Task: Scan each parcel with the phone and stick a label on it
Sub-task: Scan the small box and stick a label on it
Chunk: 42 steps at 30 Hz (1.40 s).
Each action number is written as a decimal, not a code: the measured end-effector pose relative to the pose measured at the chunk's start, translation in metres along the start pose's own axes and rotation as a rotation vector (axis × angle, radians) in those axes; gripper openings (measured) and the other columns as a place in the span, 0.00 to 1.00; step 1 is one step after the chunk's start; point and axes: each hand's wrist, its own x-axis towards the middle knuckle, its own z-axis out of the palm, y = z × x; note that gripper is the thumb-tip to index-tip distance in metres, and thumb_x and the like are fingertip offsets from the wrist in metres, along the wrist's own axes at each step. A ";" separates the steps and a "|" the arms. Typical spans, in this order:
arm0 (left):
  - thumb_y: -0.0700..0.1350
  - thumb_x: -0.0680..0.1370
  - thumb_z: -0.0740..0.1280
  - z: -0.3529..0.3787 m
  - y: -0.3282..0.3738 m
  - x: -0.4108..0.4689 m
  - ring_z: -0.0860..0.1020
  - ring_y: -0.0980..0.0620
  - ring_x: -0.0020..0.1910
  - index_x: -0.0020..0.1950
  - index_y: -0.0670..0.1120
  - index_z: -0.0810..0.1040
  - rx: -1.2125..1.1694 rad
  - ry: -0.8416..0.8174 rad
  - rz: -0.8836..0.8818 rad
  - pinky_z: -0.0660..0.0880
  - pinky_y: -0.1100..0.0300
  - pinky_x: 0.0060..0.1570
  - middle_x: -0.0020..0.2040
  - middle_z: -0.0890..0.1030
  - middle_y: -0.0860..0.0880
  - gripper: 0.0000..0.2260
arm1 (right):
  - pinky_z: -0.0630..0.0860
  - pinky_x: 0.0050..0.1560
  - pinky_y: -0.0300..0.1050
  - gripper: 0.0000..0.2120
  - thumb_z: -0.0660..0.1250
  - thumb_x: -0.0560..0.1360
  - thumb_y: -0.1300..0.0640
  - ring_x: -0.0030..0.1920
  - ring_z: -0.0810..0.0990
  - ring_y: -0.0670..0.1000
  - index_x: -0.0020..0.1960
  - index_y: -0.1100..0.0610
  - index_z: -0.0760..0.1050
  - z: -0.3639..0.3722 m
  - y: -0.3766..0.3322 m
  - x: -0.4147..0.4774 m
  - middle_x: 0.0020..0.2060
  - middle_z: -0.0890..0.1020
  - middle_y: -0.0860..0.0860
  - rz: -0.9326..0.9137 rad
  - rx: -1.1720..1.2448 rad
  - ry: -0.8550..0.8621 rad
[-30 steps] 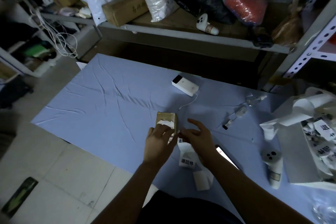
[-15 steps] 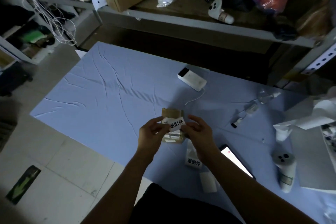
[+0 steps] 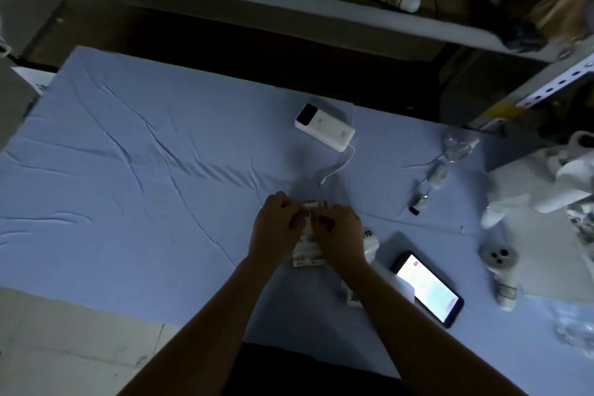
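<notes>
The left hand (image 3: 275,228) and right hand (image 3: 341,235) dropped onto the parcel (image 3: 309,255), gripping it, pressing down the label (image 3: 309,214) held up before.

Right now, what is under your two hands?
A small parcel on the blue cloth; its near end shows between the left hand and right hand. Curled fingers cover its top, so whether the label is stuck on is hidden.

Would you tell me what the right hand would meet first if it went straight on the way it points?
Probably the left hand, which faces it across the small parcel both hands hold; the right hand points up-left toward it, though depth is unclear.
</notes>
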 end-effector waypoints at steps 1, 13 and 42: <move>0.48 0.77 0.70 0.003 -0.002 -0.001 0.74 0.52 0.40 0.49 0.48 0.82 -0.006 -0.008 -0.030 0.76 0.56 0.37 0.46 0.69 0.51 0.04 | 0.68 0.42 0.45 0.07 0.69 0.77 0.59 0.44 0.77 0.54 0.49 0.53 0.87 0.001 0.001 0.000 0.38 0.78 0.51 0.010 -0.030 -0.007; 0.55 0.76 0.73 -0.005 -0.002 -0.041 0.83 0.60 0.44 0.52 0.60 0.81 -0.604 0.009 -0.555 0.76 0.72 0.37 0.43 0.85 0.61 0.06 | 0.82 0.52 0.52 0.12 0.73 0.75 0.54 0.49 0.84 0.46 0.59 0.51 0.80 -0.010 0.007 -0.016 0.49 0.85 0.46 0.228 0.219 0.049; 0.51 0.82 0.64 -0.272 -0.230 -0.305 0.80 0.58 0.41 0.67 0.61 0.76 -0.592 0.701 -0.681 0.79 0.64 0.40 0.50 0.76 0.53 0.13 | 0.73 0.44 0.28 0.22 0.72 0.77 0.58 0.51 0.79 0.39 0.68 0.41 0.76 0.266 -0.305 -0.203 0.54 0.77 0.41 -0.313 0.300 -0.446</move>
